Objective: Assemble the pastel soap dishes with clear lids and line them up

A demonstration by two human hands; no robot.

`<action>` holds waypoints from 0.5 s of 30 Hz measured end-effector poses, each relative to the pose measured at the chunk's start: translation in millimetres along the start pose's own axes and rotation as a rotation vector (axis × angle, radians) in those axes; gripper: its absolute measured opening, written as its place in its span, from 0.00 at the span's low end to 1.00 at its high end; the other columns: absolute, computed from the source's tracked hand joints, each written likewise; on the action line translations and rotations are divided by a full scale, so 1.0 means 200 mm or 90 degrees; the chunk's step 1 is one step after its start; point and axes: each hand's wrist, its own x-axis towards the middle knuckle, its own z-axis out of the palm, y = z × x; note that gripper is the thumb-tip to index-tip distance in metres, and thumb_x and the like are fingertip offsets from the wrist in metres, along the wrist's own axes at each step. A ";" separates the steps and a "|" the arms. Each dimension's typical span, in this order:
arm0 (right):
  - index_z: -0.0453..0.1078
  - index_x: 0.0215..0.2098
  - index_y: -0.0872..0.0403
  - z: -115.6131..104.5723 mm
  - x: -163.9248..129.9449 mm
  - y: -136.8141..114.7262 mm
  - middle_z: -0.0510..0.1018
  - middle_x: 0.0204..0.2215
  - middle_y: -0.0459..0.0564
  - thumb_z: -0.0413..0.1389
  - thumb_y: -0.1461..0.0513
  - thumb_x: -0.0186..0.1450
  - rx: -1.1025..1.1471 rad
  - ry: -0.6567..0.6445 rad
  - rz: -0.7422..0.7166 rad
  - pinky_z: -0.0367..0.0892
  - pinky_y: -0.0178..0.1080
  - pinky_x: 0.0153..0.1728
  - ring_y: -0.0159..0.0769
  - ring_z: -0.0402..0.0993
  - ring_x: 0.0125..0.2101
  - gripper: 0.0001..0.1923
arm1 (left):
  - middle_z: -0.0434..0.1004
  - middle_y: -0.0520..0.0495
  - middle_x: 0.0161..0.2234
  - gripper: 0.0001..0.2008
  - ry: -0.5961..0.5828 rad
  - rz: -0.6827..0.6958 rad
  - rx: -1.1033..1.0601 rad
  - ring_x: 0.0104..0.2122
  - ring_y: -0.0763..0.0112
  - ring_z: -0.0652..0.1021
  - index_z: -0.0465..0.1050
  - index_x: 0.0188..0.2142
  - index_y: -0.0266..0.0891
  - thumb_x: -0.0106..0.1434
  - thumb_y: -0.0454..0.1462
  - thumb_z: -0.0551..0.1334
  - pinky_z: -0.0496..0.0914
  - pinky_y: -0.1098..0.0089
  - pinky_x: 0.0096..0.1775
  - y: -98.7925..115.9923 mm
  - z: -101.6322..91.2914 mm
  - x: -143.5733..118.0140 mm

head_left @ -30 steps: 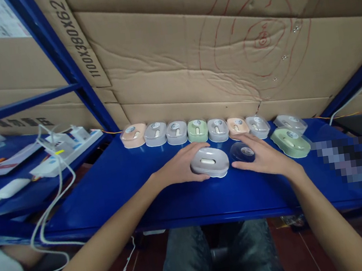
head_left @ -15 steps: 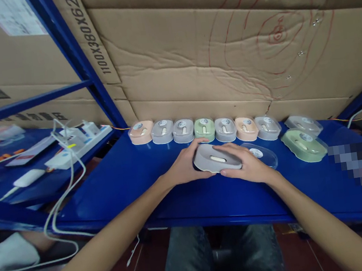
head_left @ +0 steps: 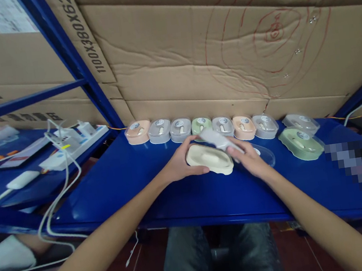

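My left hand (head_left: pixel 182 162) is closed around the left end of a cream soap dish base (head_left: pixel 209 160), an open oblong tray with a raised ridge in its middle. In my right hand (head_left: pixel 248 155) is a grey soap dish tray (head_left: pixel 217 138), tilted and blurred, lifted off the base just above its right side. A clear lid (head_left: pixel 265 155) with a round label lies on the blue table (head_left: pixel 176 202) behind my right hand, partly hidden by it.
Along the cardboard back wall (head_left: pixel 163 53) stands a row of several lidded soap dishes, including a pink one (head_left: pixel 138 133). A green soap dish (head_left: pixel 302 144) and a clear lid (head_left: pixel 301 123) sit at the right. A power strip (head_left: pixel 57 158) with white cables lies on the left shelf.
The grey tray has come off the cream base, moving up in my right hand. The base, hidden under it before, now shows in my left hand.
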 end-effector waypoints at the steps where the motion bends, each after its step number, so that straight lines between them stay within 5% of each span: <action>1: 0.79 0.62 0.48 -0.01 0.01 0.00 0.87 0.53 0.57 0.60 0.35 0.71 0.068 0.045 0.039 0.74 0.61 0.63 0.56 0.83 0.56 0.34 | 0.80 0.43 0.50 0.50 0.001 -0.014 -0.006 0.45 0.56 0.82 0.62 0.67 0.45 0.51 0.45 0.84 0.78 0.63 0.43 0.00 -0.01 0.00; 5: 0.77 0.60 0.46 -0.06 0.05 -0.02 0.86 0.55 0.54 0.57 0.32 0.70 0.267 0.192 0.086 0.78 0.61 0.60 0.54 0.87 0.49 0.35 | 0.79 0.46 0.49 0.47 0.046 -0.008 0.027 0.44 0.60 0.81 0.65 0.65 0.44 0.51 0.46 0.84 0.77 0.65 0.43 0.02 -0.04 0.00; 8: 0.77 0.60 0.46 -0.07 0.05 -0.02 0.85 0.57 0.54 0.58 0.33 0.70 0.282 0.217 0.078 0.78 0.62 0.60 0.55 0.87 0.50 0.35 | 0.78 0.44 0.52 0.47 0.066 0.005 0.036 0.47 0.58 0.81 0.66 0.64 0.43 0.50 0.46 0.84 0.78 0.63 0.46 0.02 -0.05 0.00; 11: 0.79 0.61 0.47 -0.05 0.03 -0.02 0.85 0.58 0.56 0.63 0.35 0.68 0.137 0.177 0.015 0.74 0.62 0.65 0.57 0.82 0.57 0.34 | 0.78 0.43 0.54 0.48 0.053 -0.002 0.018 0.50 0.55 0.81 0.66 0.65 0.44 0.49 0.45 0.85 0.78 0.60 0.48 0.01 -0.04 0.01; 15: 0.77 0.66 0.43 0.01 -0.01 -0.03 0.80 0.63 0.55 0.71 0.43 0.66 -0.131 0.023 -0.157 0.68 0.61 0.69 0.56 0.75 0.64 0.34 | 0.77 0.38 0.60 0.52 0.024 0.000 -0.047 0.59 0.47 0.78 0.68 0.66 0.43 0.45 0.42 0.87 0.76 0.52 0.58 -0.02 -0.01 0.02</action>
